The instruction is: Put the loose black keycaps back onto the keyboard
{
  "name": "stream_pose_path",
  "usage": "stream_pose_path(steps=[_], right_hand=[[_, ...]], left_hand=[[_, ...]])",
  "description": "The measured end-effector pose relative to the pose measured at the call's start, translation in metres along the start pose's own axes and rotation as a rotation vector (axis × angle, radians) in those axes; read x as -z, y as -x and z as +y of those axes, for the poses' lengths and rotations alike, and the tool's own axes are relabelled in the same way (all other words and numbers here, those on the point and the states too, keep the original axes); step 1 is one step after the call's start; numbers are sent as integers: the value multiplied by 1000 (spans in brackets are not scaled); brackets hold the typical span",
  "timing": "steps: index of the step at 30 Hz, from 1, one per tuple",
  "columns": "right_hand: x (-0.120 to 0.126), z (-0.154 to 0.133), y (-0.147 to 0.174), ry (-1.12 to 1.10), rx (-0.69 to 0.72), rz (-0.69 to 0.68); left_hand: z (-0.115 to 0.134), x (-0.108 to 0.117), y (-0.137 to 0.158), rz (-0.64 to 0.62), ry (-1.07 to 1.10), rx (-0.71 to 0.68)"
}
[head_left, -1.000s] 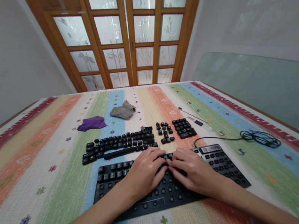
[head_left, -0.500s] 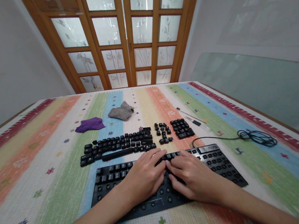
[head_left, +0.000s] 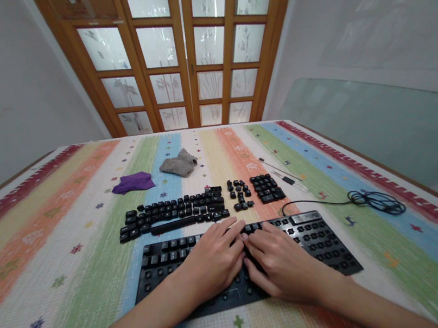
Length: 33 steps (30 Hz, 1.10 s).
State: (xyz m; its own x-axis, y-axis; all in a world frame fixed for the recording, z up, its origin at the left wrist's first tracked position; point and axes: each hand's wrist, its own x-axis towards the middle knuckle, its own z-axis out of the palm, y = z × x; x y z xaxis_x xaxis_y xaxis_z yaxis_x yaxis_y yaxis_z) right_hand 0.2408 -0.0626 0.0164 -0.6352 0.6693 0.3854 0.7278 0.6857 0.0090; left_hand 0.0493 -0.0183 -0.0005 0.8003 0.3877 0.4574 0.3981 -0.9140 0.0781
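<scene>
A black keyboard (head_left: 327, 241) lies flat before me, its upper left rows carrying keycaps while bare key posts show elsewhere. My left hand (head_left: 218, 252) rests over its middle, fingers bent and drawn together near the top rows. Beside it, almost touching, my right hand (head_left: 276, 254) has its fingers curled down onto the same spot. Whatever is between the fingertips is hidden by the hands. Behind the keyboard, loose black keycaps (head_left: 178, 208) are laid out in rows, with the long space bar (head_left: 174, 225) in front. A separate block of number-pad keycaps (head_left: 267, 187) sits to the right.
Farther back lie a purple cloth (head_left: 133, 182) and a grey cloth (head_left: 180, 164). Thin rod-like tools (head_left: 281, 169) and a small black piece (head_left: 288, 180) lie at the right. The coiled cable (head_left: 376, 202) rests on the striped tablecloth (head_left: 76, 284).
Both hands stay at the same place on the keyboard, with only slight shifts of the fingers and the left wrist. The view has moved a little.
</scene>
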Motion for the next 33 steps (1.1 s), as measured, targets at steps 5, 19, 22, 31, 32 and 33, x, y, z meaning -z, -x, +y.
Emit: stream_pose_path(steps=[5, 19, 22, 31, 32, 33], right_hand=[[0, -4, 1, 1, -12, 17], [6, 10, -7, -123, -91, -213], [18, 31, -30, -218, -91, -274], [-12, 78, -120, -299, -232, -122], [-19, 81, -129, -279, -241, -112], [-25, 83, -136, -261, -252, -103]], left_hand=[[2, 0, 0, 1, -9, 16], [-1, -4, 4, 18, -13, -9], [-4, -3, 5, 9, 24, 5], [-7, 3, 8, -44, 59, 47], [-7, 3, 8, -42, 69, 52], [-8, 3, 9, -39, 79, 55]])
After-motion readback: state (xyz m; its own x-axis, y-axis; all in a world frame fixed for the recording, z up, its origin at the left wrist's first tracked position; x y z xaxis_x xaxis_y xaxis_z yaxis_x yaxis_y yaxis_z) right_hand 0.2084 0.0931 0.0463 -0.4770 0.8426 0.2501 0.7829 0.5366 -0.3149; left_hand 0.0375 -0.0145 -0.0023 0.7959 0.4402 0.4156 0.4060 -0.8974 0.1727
